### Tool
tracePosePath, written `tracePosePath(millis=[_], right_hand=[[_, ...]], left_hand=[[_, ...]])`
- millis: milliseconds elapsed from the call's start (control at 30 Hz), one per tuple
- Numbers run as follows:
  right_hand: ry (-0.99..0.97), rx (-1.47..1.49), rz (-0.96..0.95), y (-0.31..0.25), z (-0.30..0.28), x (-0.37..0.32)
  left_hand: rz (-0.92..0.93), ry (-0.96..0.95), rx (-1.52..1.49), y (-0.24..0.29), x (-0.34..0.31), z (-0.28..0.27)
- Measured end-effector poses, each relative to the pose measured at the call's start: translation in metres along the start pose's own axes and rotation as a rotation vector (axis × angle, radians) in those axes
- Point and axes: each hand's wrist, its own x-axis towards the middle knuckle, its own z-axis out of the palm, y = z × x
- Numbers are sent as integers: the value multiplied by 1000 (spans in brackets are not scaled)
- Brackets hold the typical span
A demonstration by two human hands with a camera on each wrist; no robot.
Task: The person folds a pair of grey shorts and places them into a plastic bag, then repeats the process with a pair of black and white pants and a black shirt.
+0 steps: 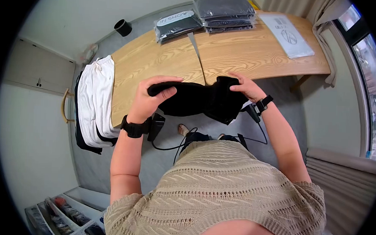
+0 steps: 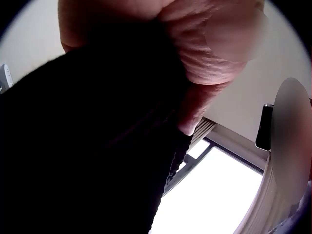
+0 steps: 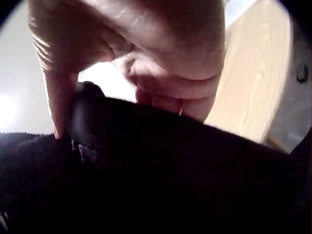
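Observation:
Both hands hold up a folded piece of black fabric [image 1: 189, 98], which looks like a garment, in front of the body at the table's near edge. My left hand [image 1: 147, 98] grips its left end, thumb on the near face and fingers round the far side. At the other end, my right hand [image 1: 249, 89] pinches the upper corner between thumb and fingers. The left wrist view is largely filled by the dark cloth [image 2: 97, 141], with a ruffled stitched edge along its right side. In the right wrist view, the thumb and fingers straddle the top fold.
White drawstring trousers [image 1: 95, 101] drape over the wooden table's [image 1: 157, 59] left end, with dark cloth beneath. Toward the back lie a bagged dark garment [image 1: 179, 27], a stack of bagged grey garments [image 1: 226, 14] and flat clear packaging [image 1: 287, 35]. A black bin [image 1: 123, 27] stands behind.

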Motion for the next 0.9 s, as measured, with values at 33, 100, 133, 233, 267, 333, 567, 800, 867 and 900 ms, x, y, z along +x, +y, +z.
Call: tracePosePath(millis=[33,100,133,233,267,333,567,800,867,900], right_hand=[[-88,27,20,4,1,-1],[44,-137,-70,7,1,-12],[81,-131,-103,0,-1,-25],[325,-151,-327,-15,-34,-52],[339,-139,-337,-30,-34,-64],[409,-315,-378,-49,-31,-83],[521,-416,-442,-60,-20,-119],[258,-475,-344,-89,-6,-148],[191,-675,-272,-112,15,-164],[107,-757,-260,-118,18,-168]], left_hand=[[0,9,-1,-2,-1,1],[-29,105,52,-9,-4,-2],[-89,161,-2,-18,-5,-4],[-204,214,176,-36,-7,-11],[-217,192,182,-54,-8,-12],[-273,132,169,-71,-8,-7],[-244,114,-42,-84,-4,-10],[-221,43,-15,-51,-16,-34],[-200,-4,53,-38,-21,-45],[-199,-3,54,-40,-24,-51]])
